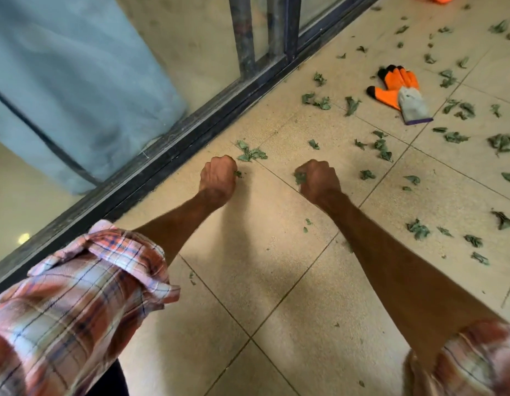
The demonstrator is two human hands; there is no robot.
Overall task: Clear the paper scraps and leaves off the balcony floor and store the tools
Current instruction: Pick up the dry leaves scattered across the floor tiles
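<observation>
a beige tiled balcony floor beside a dark sliding glass door

the tiled floor (276, 298) has large square tiles of a sandy beige colour, with thin dark joints that run diagonally in the view. along its left side lies a dusty dark metal door track (173, 155), and from it rise dark vertical frame bars (243, 35). behind the glass pane (196, 47) hangs a pale blue curtain (76, 81), which reaches down to a smooth inner floor where a small bright spot of light (24, 238) reflects. the light is soft, and a faint shadow (248, 244) lies on the tiles.
</observation>
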